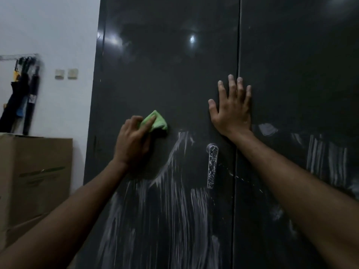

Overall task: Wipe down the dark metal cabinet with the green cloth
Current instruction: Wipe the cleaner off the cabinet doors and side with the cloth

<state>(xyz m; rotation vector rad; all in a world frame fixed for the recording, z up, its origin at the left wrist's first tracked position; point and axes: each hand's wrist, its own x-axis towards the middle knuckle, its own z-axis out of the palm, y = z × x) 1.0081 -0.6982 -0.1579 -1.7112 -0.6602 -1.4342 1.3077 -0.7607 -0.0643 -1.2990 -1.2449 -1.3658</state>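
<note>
Dim room, white wall at frame left. Left hand (132, 140) bunches the green cloth (156, 122) against the dark metal cabinet (165, 65) mid-frame; right hand (232, 107) presses flat, fingers spread, over the door seam above the handle (212, 166). White streaks (174, 200) cover the lower doors; cardboard box (37, 171) at lower left.

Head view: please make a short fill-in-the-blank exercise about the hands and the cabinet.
1. The left hand holds a ____ cloth against the cabinet.
2. The right hand rests flat with ____ fingers across the seam between the doors.
3. White streaks lie mostly ____ the cloth.

Missing words: green; spread; below
</note>
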